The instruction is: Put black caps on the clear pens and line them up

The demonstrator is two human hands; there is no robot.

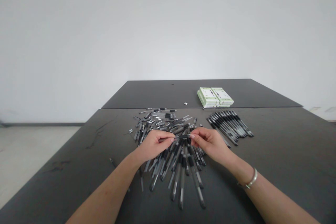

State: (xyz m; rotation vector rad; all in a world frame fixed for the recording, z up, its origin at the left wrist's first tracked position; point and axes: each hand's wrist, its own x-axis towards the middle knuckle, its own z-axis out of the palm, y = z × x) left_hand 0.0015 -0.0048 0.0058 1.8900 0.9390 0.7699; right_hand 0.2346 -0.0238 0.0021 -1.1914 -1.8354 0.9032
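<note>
Between my two hands a pen [183,136] with a black grip and a clear barrel lies level. The fingers of my left hand [155,142] pinch its barrel end. At the other end, by the tip, the thumb and fingertips of my right hand [208,142] are closed; whether they hold a small part there is hidden. Right below and behind both hands spreads a loose pile of pens and pen parts [181,168], clear with black grips. Small loose pieces [147,120] are mixed into its far left side.
A fanned row of capped pens [232,126] lies to the right of the pile. Farther back stand stacked green and white boxes [214,97]. A small white-and-dark piece [186,103] rests on the far dark table [154,92], and a seam runs between the two tables.
</note>
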